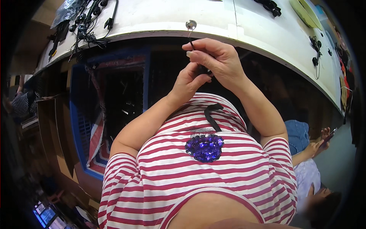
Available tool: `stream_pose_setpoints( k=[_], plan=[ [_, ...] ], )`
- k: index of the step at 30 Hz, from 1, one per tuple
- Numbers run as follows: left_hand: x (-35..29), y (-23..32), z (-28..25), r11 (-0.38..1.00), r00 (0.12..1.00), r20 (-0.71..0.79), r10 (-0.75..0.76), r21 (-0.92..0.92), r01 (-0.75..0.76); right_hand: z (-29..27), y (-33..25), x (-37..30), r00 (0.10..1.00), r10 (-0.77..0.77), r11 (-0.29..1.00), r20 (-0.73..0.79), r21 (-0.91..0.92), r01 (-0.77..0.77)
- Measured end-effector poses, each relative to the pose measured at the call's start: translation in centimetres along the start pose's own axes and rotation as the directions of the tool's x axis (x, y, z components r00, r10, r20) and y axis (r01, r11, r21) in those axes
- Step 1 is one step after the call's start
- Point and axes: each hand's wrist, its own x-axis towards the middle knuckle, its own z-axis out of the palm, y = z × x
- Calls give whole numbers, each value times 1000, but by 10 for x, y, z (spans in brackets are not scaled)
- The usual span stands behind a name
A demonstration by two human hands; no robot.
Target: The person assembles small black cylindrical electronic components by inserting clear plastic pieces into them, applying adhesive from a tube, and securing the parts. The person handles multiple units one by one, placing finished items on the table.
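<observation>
My right hand (225,63) is closed, its thumb and forefinger pinching a short black cable (191,45). Thin bare wires run from the cable's far end to a small round silver piece (191,25) over the table's front edge. Just below and to the left, my left hand (190,81) is closed with its fingertips close to the right palm. Between the hands shows a small black part (204,70), mostly covered by fingers; whether it belongs to the same cable I cannot tell. Both hands are held in front of my striped shirt, short of the table.
A white table (160,17) curves across the top. Black cables and plugs (89,28) lie bunched at its left; more black cables (315,49) lie right, near a pale green basin (305,13). A blue crate (78,110) stands left below. Another person (309,152) sits right, holding a phone.
</observation>
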Motion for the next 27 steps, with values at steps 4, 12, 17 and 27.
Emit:
stream_pose_setpoints(
  k=[4, 12, 17, 27],
  plan=[
    [1, 15, -14, 997, 997, -1, -71, 36, 71, -6, -4, -1, 993, 87, 991, 82, -104, -78],
    [2, 104, -46, 939, 998, -35, -53, 338, 62, -8, -15, -8, 944, 225, 952, 239, -258, -162],
    [0, 106, -44, 930, 987, -54, -151, 331, 161, -12, -18, -10, 971, 165, 954, 171, -279, -113],
    [1, 102, -44, 865, 978, -57, -200, 458, 204, -14, -17, -2, 962, 195, 929, 189, -350, -120]
  ],
)
